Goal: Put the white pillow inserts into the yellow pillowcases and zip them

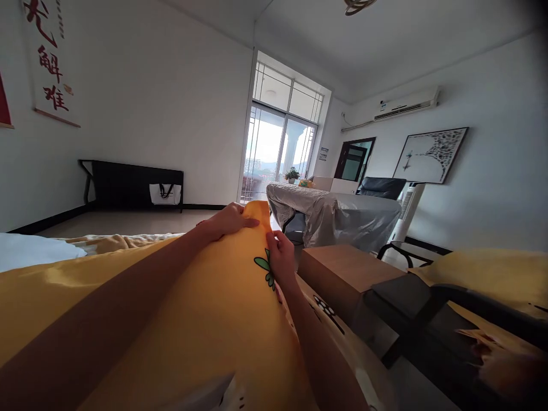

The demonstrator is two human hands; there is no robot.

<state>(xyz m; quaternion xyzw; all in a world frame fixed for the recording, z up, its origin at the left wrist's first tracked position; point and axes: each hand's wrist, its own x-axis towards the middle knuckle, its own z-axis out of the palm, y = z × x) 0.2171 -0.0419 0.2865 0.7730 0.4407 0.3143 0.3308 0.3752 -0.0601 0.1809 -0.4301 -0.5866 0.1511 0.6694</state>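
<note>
The cloth [214, 308] spreads across the near foreground, both hands on its far edge: left hand [229, 221] at twelve o'clock, right hand [280, 257] just at its three o'clock. A box [342, 274] lies at three o'clock of the right hand. Behind it, at one o'clock, stands a covered bench [338, 217]. A wall bench [132, 185] with a bag [165, 194] under it sits at ten o'clock.

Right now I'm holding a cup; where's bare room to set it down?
The brown wooden box top, between the grey-covered table and dark chair, is bare. The yellow printed fabric is crowded by the left hand and right hand.
</note>
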